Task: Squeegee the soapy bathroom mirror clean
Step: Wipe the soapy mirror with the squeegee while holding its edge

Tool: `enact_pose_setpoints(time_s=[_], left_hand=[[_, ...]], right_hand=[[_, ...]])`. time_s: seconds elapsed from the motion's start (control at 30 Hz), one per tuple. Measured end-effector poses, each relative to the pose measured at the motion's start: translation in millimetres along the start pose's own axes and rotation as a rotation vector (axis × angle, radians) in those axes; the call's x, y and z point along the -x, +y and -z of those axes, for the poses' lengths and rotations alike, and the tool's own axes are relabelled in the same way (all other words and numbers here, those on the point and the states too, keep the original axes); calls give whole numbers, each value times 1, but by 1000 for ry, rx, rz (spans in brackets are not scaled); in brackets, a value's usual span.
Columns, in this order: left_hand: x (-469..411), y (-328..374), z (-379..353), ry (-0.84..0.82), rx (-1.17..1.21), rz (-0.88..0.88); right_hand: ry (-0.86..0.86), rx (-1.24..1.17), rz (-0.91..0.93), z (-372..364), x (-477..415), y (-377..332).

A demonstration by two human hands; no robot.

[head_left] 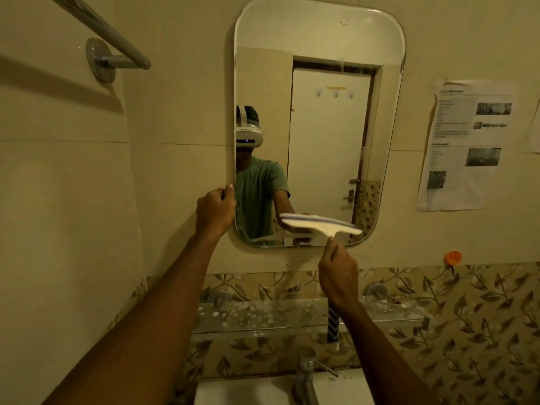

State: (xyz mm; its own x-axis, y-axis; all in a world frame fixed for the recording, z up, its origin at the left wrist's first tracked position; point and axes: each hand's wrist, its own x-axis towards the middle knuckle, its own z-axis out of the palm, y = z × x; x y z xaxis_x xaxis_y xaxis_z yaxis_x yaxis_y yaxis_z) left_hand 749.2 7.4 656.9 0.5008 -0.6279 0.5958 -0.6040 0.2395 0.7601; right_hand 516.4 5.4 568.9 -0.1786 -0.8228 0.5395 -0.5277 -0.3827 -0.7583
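A tall mirror with rounded corners hangs on the beige tiled wall. Its glass looks mostly free of foam and reflects a person and a white door. My left hand grips the mirror's left edge low down. My right hand is shut on the handle of a white squeegee, whose wide blade lies across the lower right part of the glass, slightly tilted down to the right. The handle's dark patterned end sticks out below my wrist.
Under the mirror runs a glass shelf spotted with white foam. A chrome tap and white basin sit below. A towel bar is at upper left, papers are taped at right, and an orange hook is lower right.
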Motion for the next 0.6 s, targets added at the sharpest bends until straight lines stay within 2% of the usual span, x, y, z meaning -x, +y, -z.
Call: enact_pose_setpoints(time_s=[0.17, 0.4, 0.53, 0.6], left_hand=[[5, -2, 0, 10, -5, 7], [0, -2, 4, -29, 29, 84], [-15, 15, 20, -150, 5, 111], [-23, 27, 29, -113, 46, 114]], right_hand=[[88, -38, 1, 16, -35, -7], [-6, -10, -104, -7, 11, 25], [-39, -93, 59, -5, 5, -23], [-58, -110, 176, -11, 0, -59]])
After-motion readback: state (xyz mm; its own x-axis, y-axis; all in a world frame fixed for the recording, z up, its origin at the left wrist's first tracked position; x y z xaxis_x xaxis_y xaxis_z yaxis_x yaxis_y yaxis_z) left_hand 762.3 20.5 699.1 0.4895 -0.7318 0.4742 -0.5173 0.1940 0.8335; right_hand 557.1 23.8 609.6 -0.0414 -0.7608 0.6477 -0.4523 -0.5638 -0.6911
